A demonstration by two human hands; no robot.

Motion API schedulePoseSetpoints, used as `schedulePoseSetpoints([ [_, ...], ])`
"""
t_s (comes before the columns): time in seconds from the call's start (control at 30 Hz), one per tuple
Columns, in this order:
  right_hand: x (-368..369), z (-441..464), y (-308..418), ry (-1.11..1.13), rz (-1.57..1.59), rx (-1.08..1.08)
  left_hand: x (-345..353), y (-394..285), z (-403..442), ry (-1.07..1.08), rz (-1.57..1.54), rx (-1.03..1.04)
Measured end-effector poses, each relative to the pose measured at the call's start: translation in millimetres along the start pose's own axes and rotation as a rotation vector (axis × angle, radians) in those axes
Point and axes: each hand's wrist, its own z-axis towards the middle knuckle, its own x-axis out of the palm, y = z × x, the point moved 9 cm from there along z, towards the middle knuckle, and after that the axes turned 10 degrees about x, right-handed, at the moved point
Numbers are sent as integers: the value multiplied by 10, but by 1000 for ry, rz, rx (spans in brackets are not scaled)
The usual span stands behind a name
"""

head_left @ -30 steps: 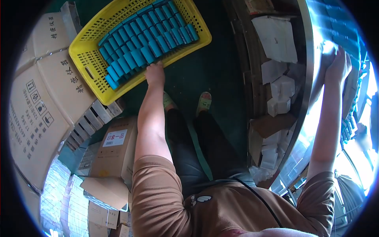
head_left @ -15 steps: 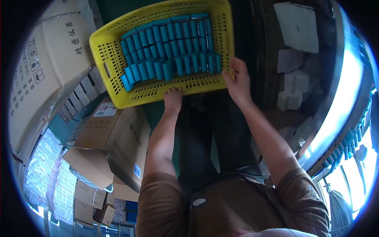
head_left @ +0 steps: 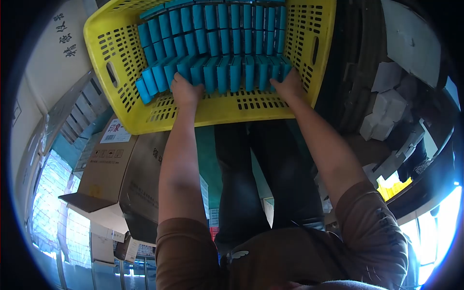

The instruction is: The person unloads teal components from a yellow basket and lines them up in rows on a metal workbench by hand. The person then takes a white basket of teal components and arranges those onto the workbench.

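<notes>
A yellow perforated plastic basket [head_left: 217, 117] holds rows of slim teal boxes [head_left: 210, 44] standing on edge, too small to read. Both hands reach over its near wall to the front row. My left hand [head_left: 186, 92] is on that row left of centre, fingers curled over a box and thumb at the front face. At the row's right end, my right hand [head_left: 290, 88] has its thumb on the front and its fingers bent round the end box. Some fingertips are hidden among the boxes.
An open cardboard carton [head_left: 108, 169] stands left of my legs, with a large carton [head_left: 53, 63] on a slatted wooden pallet [head_left: 82, 111] beyond it. On the right are white foam-like blocks [head_left: 384, 113] and a pale sheet [head_left: 411, 38].
Both hands have moved from the basket's near and right rims onto the front row of teal boxes. The basket appears closer and larger as the view has shifted.
</notes>
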Motion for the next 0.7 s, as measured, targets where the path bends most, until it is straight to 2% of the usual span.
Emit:
schedulePoseSetpoints([
  [0.07,87,19,17,111,-63,109,-39,-70,4,94,-2,-154],
  [0.27,243,95,-11,81,167,282,34,-37,134,35,-181,-191],
  [0.37,335,173,-86,116,284,336,-5,-135,182,-159,98,72],
  [0.47,229,123,-83,82,267,384,139,-86,213,-14,0,43],
  [0.57,326,155,-170,54,313,369,243,-10,244,130,-295,-43],
  [0.7,334,221,-182,1,373,282,122,-55,299,31,-276,-26],
])
